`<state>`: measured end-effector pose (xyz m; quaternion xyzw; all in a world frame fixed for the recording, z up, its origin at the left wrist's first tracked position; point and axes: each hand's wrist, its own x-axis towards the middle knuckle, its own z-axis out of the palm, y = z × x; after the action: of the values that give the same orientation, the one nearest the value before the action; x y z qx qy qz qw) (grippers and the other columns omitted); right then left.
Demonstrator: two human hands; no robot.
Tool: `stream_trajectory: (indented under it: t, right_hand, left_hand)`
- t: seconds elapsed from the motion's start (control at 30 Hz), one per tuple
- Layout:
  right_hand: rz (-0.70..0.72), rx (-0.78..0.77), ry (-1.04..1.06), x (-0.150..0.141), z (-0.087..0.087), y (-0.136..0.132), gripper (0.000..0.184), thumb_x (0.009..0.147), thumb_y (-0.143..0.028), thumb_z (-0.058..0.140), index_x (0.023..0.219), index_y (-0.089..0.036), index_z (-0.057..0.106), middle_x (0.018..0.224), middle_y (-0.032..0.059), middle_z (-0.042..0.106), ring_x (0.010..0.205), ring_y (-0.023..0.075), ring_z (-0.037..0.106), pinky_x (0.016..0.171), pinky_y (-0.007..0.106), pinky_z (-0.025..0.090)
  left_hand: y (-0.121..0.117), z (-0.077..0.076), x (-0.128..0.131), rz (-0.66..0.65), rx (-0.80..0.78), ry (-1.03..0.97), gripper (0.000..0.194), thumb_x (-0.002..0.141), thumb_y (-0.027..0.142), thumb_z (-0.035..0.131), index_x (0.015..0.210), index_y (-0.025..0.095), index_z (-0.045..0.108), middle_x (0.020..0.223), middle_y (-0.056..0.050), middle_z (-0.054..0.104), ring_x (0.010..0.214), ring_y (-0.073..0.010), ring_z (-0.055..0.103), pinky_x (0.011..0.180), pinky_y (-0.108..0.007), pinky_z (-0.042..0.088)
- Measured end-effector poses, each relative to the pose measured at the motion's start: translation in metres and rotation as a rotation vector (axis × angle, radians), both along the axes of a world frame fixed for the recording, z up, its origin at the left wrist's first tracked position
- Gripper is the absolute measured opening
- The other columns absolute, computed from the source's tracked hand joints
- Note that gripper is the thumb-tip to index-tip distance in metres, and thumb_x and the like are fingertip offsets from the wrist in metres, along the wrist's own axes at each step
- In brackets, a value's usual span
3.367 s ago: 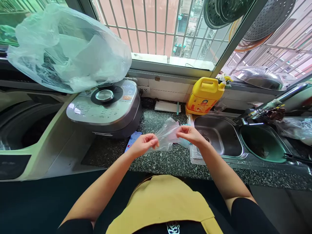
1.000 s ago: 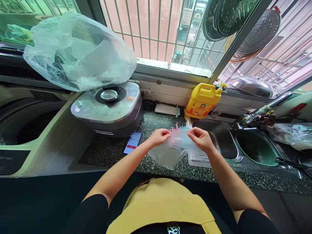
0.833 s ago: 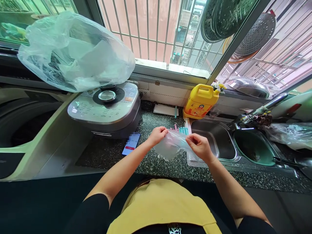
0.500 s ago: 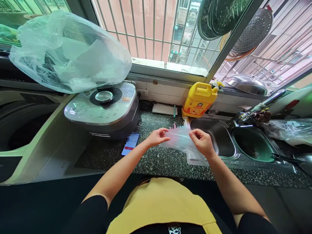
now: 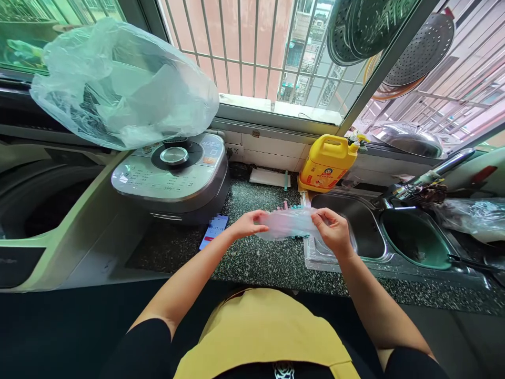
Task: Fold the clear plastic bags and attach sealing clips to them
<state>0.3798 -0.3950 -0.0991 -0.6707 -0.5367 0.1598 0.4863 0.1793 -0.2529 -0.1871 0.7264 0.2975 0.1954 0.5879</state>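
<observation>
A thin translucent plastic bag (image 5: 290, 222) is stretched level between my two hands over the counter. My left hand (image 5: 251, 223) pinches its left end between thumb and fingers. At the other end, my right hand (image 5: 330, 227) grips the film the same way. Behind and below the bag, small pink and teal pieces (image 5: 285, 205) show on the counter, mostly covered, so I cannot tell what they are. A clear flat plastic tray or package (image 5: 315, 259) lies under my right hand, at the sink's edge.
A rice cooker (image 5: 173, 168) stands at the left, a large filled plastic bag (image 5: 126, 87) behind it. In front of the cooker lies a phone (image 5: 215, 231). A yellow jug (image 5: 328, 163) stands behind the steel sink (image 5: 363, 231); a green basin (image 5: 414, 239) fills the right bowl.
The bag, which hung down toward my right wrist, is now pulled into a narrow level band. My hands have moved slightly apart, and the view has shifted a little.
</observation>
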Motion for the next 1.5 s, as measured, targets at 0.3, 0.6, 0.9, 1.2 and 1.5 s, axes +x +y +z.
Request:
stream_trajectory:
  t: [0.3, 0.6, 0.9, 1.2, 1.5]
  right_hand:
    - [0.019, -0.042, 0.121, 0.017, 0.005, 0.0, 0.026, 0.073, -0.042, 0.063, 0.065, -0.018, 0.057, 0.056, -0.0018, 0.051, 0.051, 0.0103, 0.045, 0.05, 0.024, 0.038]
    - [-0.155, 0.03, 0.052, 0.017, -0.024, 0.017, 0.021, 0.074, -0.037, 0.06, 0.067, -0.018, 0.054, 0.058, -0.0023, 0.051, 0.051, 0.0102, 0.045, 0.048, 0.023, 0.038]
    - [0.023, 0.173, -0.453, -0.043, -0.046, -0.004, 0.013, 0.085, -0.021, 0.05, 0.073, -0.019, 0.056, 0.064, 0.0004, 0.055, 0.052, 0.0103, 0.048, 0.052, 0.023, 0.039]
    - [0.05, 0.254, -0.701, -0.062, -0.06, -0.005, 0.015, 0.087, -0.019, 0.049, 0.075, -0.018, 0.057, 0.065, 0.0019, 0.06, 0.055, 0.0111, 0.052, 0.054, 0.022, 0.037]
    - [0.082, 0.281, -0.68, -0.072, -0.06, -0.011, 0.014, 0.085, -0.031, 0.054, 0.084, -0.018, 0.06, 0.07, 0.0032, 0.062, 0.06, 0.0138, 0.055, 0.056, 0.025, 0.039]
  left_hand:
    - [0.002, -0.012, -0.033, 0.132, -0.102, 0.093, 0.013, 0.061, 0.028, 0.064, 0.059, 0.016, 0.061, 0.062, 0.0, 0.059, 0.065, -0.0141, 0.051, 0.065, -0.025, 0.041]
    - [-0.019, -0.004, -0.027, 0.225, -0.349, 0.06, 0.028, 0.067, 0.043, 0.056, 0.06, 0.017, 0.046, 0.047, 0.004, 0.051, 0.037, -0.0062, 0.04, 0.039, -0.019, 0.029]
    - [-0.046, 0.029, -0.003, 0.284, -0.58, -0.226, 0.032, 0.059, 0.041, 0.067, 0.066, 0.015, 0.052, 0.051, 0.005, 0.052, 0.036, -0.0034, 0.04, 0.033, -0.016, 0.025]
    - [-0.061, 0.044, 0.006, 0.276, -0.574, -0.299, 0.04, 0.06, 0.044, 0.07, 0.082, 0.011, 0.061, 0.056, 0.005, 0.053, 0.044, -0.0052, 0.044, 0.042, -0.018, 0.033]
    - [-0.075, 0.033, -0.001, 0.303, -0.011, -0.231, 0.017, 0.073, 0.023, 0.06, 0.086, 0.014, 0.063, 0.084, -0.006, 0.065, 0.078, -0.0157, 0.059, 0.075, -0.029, 0.048]
